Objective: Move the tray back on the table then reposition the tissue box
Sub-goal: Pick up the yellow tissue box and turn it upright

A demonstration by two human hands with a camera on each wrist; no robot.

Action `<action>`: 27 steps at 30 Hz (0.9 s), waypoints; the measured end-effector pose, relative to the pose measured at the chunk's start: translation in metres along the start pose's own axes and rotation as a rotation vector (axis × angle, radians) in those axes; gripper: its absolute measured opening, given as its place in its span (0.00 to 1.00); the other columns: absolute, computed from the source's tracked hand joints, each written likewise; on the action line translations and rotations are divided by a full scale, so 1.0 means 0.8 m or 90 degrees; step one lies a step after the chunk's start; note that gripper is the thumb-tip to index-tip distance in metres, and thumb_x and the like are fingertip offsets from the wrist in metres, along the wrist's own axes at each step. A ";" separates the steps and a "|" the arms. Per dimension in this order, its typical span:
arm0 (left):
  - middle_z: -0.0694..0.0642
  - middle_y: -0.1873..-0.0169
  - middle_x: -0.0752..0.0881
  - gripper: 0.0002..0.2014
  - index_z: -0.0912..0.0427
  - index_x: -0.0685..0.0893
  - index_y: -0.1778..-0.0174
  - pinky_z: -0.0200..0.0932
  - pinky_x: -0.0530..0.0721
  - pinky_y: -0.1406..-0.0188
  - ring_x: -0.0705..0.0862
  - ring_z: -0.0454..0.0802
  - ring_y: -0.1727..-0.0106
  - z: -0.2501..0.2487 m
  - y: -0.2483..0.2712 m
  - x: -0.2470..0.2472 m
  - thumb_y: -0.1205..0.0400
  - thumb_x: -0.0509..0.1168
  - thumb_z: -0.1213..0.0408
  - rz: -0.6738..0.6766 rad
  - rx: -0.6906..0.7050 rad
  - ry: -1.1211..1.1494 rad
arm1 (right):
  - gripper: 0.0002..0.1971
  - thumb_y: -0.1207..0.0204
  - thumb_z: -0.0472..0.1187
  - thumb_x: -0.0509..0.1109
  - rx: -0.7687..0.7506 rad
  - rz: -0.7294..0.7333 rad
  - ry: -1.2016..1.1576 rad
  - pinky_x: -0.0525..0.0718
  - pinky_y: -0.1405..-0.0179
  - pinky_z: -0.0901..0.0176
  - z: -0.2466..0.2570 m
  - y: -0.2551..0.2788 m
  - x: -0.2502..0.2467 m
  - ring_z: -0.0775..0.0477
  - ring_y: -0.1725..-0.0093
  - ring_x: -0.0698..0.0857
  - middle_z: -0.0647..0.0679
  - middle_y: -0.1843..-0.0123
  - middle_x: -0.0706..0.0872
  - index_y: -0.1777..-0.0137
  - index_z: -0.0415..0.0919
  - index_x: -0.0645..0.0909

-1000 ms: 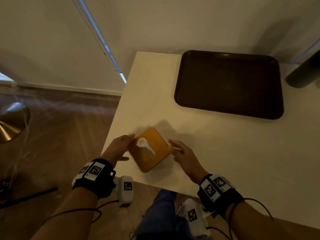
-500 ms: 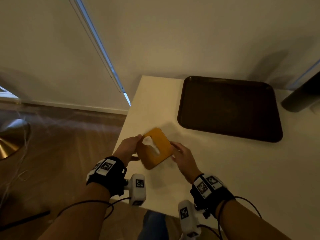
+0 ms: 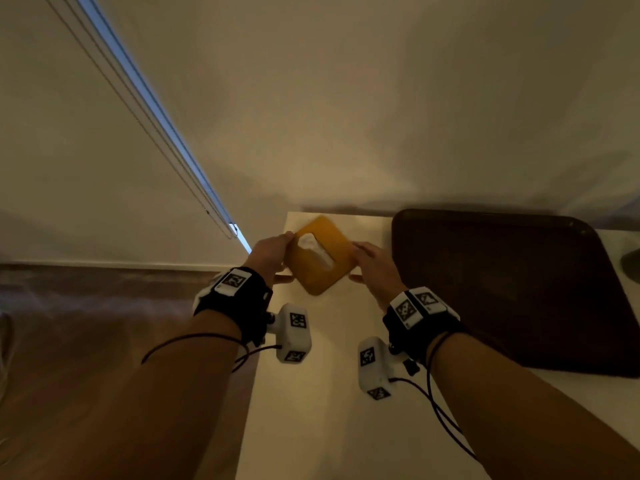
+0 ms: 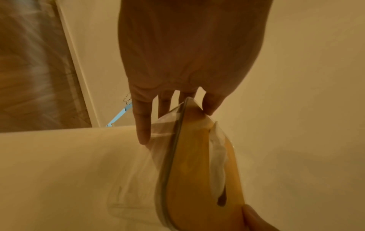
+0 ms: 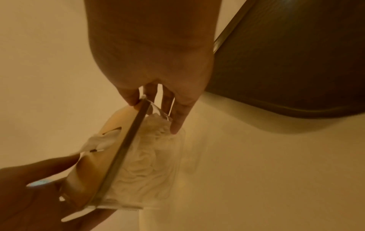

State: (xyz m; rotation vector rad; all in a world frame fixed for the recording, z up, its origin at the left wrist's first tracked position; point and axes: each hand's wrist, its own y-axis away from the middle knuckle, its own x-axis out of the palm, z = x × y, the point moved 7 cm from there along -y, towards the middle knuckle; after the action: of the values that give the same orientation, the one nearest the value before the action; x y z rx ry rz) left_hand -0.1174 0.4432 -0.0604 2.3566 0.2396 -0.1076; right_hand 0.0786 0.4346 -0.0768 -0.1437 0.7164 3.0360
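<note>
The tissue box point(image 3: 320, 256) has an orange lid, clear sides and white tissue poking from its slot. It is near the table's far left corner, turned like a diamond. My left hand point(image 3: 268, 254) grips its left corner and my right hand point(image 3: 372, 266) grips its right corner. The wrist views show the clear wall of the box point(image 4: 164, 137) point(image 5: 146, 157) pinched between fingers and thumb; whether it touches the table I cannot tell. The dark brown tray point(image 3: 512, 289) lies flat on the table to the right, against the wall.
The white table point(image 3: 311, 410) ends at its left edge just beside my left wrist, with wooden floor point(image 3: 86, 323) below. A pale wall rises directly behind the table. A dark rounded object point(image 3: 632, 263) shows at the far right edge.
Both hands have carried the tissue box from near the table's front left edge away from me to the far left corner, beside the tray. The camera has tilted up.
</note>
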 end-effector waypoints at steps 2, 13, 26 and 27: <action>0.61 0.32 0.76 0.24 0.60 0.74 0.28 0.55 0.83 0.55 0.76 0.65 0.29 -0.013 -0.025 0.002 0.17 0.61 0.50 0.007 -0.007 -0.005 | 0.16 0.18 0.47 0.60 0.007 -0.024 0.009 0.87 0.41 0.44 0.008 -0.026 0.004 0.41 0.40 0.83 0.45 0.41 0.83 0.36 0.44 0.82; 0.60 0.43 0.74 0.11 0.58 0.75 0.44 0.51 0.82 0.66 0.76 0.63 0.40 -0.049 -0.081 0.014 0.15 0.58 0.54 0.031 -0.033 -0.007 | 0.15 0.19 0.46 0.62 0.021 -0.065 0.039 0.89 0.45 0.39 0.021 -0.100 0.009 0.35 0.40 0.85 0.42 0.44 0.85 0.39 0.42 0.85; 0.53 0.53 0.79 0.19 0.57 0.69 0.26 0.58 0.82 0.38 0.78 0.57 0.41 0.024 -0.041 0.015 0.14 0.59 0.65 -0.025 -0.006 0.185 | 0.10 0.27 0.44 0.70 -0.059 -0.125 0.053 0.85 0.37 0.39 0.041 -0.115 -0.011 0.42 0.42 0.88 0.47 0.49 0.90 0.48 0.50 0.88; 0.54 0.51 0.80 0.19 0.56 0.68 0.26 0.58 0.82 0.37 0.78 0.56 0.41 0.026 -0.036 0.024 0.13 0.57 0.67 -0.012 -0.001 0.192 | 0.09 0.28 0.44 0.70 -0.059 -0.114 0.066 0.86 0.38 0.39 0.040 -0.116 -0.009 0.42 0.43 0.88 0.46 0.49 0.91 0.51 0.54 0.89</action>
State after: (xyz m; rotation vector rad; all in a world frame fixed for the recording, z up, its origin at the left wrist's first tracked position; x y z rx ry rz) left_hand -0.1050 0.4514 -0.0980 2.3626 0.4064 0.2416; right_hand 0.0871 0.5323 -0.0889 -0.3487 0.5355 2.9074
